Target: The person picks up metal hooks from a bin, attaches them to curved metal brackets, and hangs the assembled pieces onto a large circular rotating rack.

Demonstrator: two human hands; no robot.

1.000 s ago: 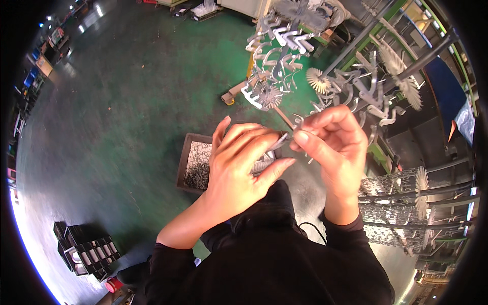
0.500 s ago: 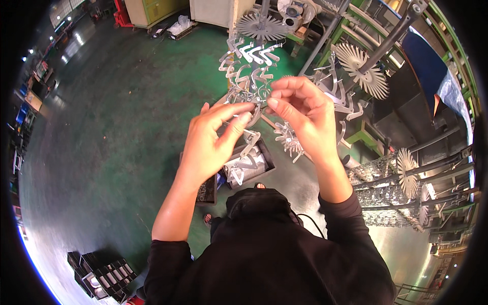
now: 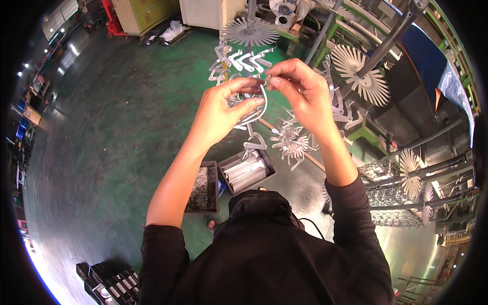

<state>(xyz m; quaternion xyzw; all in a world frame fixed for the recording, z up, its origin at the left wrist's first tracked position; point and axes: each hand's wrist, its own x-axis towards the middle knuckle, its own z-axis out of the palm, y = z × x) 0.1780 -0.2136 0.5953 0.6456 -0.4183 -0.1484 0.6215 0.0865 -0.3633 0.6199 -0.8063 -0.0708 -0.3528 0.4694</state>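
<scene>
Both hands pinched at one curved metal strip

My left hand is partly curled, its thumb and fingers closed on a curved metal strip, slim, pale grey and bowed like a rib. My right hand pinches thumb and forefinger tight at the strip's upper end, the other fingers loosely bent; a small metal bit shows there, and I can't tell whether it belongs to the strip. I hold all this up in front of me, higher than the open tray on the floor and a little beyond it.

The tray is dark and straight-sided, with smooth silvery rounded pieces inside. Just left of it stands a dark box with a grainy layer of small parts. A bent flat bracket hangs over the tray's far edge. To the tray's right is a spiky cluster of thin metal prongs.

Beyond the tray, V-shaped brackets, flat and satin-bright, hang in a row under a toothed disc cut into narrow blades. Far right of the tray, a second bladed disc sits on a dull round bar. Green floor, scuffed and glossy, spreads left of the tray.
</scene>
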